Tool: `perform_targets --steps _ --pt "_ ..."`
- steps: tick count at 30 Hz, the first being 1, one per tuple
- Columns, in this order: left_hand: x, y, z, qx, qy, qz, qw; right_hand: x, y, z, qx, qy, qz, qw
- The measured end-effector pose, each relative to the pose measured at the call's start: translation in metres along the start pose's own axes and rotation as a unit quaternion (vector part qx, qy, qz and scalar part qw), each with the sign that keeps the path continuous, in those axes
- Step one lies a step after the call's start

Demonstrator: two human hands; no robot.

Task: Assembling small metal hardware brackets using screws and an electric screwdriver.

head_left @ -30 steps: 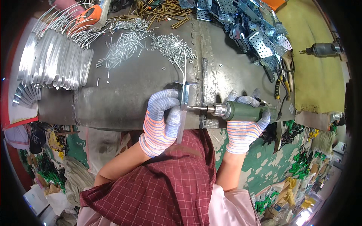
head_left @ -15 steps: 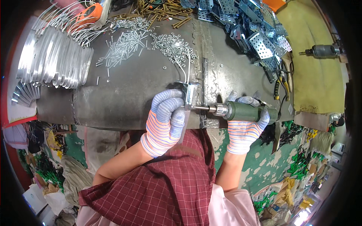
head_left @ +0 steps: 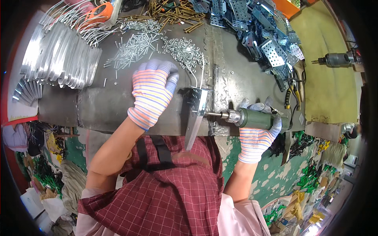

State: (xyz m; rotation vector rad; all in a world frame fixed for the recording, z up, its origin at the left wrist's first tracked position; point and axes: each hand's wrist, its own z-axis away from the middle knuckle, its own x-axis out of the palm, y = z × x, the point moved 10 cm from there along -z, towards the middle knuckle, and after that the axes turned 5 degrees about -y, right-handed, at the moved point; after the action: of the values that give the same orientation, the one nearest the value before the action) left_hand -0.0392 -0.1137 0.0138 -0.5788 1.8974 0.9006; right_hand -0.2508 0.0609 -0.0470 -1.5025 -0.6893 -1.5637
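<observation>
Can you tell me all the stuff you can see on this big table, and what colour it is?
workbench: one, dark grey metal, across the middle
bracket piece: one, silver, front edge, at the tool's tip
power tool: one, green, in right hand
loose screws: many, silver, far centre
nuts: many, silver, beside the screws
curved strips: many, silver, far left
perforated brackets: many, silver, far right
second drill: one, grey, right side
left hand: striped glove, open, reaching toward the nuts
right hand: striped glove, gripping tool
</observation>
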Motion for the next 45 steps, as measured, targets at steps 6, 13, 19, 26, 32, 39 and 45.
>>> perform_targets --steps 6,13,19,26,32,39,45 --pt "-0.004 -0.001 0.004 0.036 0.025 0.027 0.999 0.003 0.002 0.001 0.007 0.013 -0.004 1.0" --pt "0.064 0.033 0.092 -0.303 -0.256 0.852 0.341 0.001 0.005 0.001 0.008 0.014 0.002 1.0" --pt "0.069 0.039 0.094 -0.296 -0.281 0.873 0.266 -0.004 0.001 -0.001 -0.011 0.023 0.032 0.999" --pt "0.071 0.039 0.095 -0.314 -0.295 0.866 0.252 -0.001 0.005 0.0 -0.004 0.015 0.008 1.0" --pt "0.072 0.035 0.093 -0.32 -0.284 0.852 0.302 -0.002 0.009 0.001 -0.008 0.038 -0.008 0.999" --pt "0.068 0.036 0.091 -0.299 -0.29 0.844 0.339 -0.002 0.009 0.0 -0.007 0.033 0.007 0.999" --pt "0.059 0.037 0.085 -0.265 -0.277 0.809 0.446 0.002 0.004 0.001 -0.01 0.007 0.01 1.0"
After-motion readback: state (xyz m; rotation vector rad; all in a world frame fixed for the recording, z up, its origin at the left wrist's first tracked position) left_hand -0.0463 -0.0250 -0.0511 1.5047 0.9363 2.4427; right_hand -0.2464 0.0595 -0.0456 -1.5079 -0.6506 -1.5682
